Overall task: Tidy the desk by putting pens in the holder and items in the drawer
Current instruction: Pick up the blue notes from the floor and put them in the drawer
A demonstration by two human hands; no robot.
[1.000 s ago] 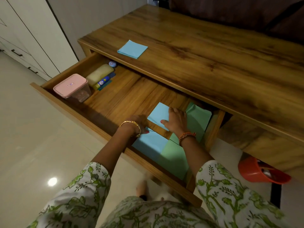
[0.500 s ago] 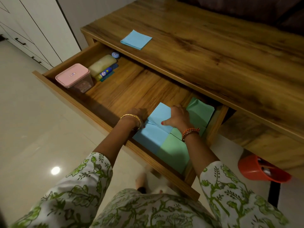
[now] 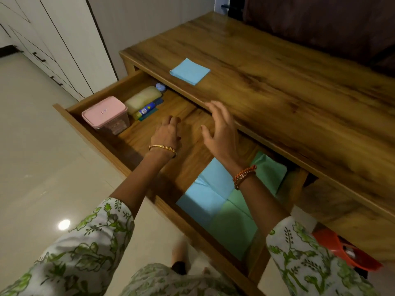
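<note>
The wooden desk's drawer (image 3: 136, 137) is pulled out. Blue paper sheets (image 3: 205, 195) and green paper sheets (image 3: 233, 229) lie flat at its right end. A stack of blue paper (image 3: 189, 71) sits on the desk top (image 3: 277, 82) near the front edge. My left hand (image 3: 167, 133) hovers over the middle of the drawer with curled fingers and holds nothing. My right hand (image 3: 220, 129) is raised beside it near the desk's front edge, fingers spread, holding nothing.
At the drawer's left end stand a pink-lidded box (image 3: 104, 115), a pale yellow roll (image 3: 143, 99), a small blue-labelled tube (image 3: 145, 111) and a round blue cap (image 3: 160, 86). White cabinets (image 3: 53, 39) line the left wall. An orange bin (image 3: 342, 251) sits on the floor at the right.
Both hands have let go of the paper sheets at the drawer's right end and lifted away to the left, toward the middle of the drawer. The sheets stay in the drawer.
</note>
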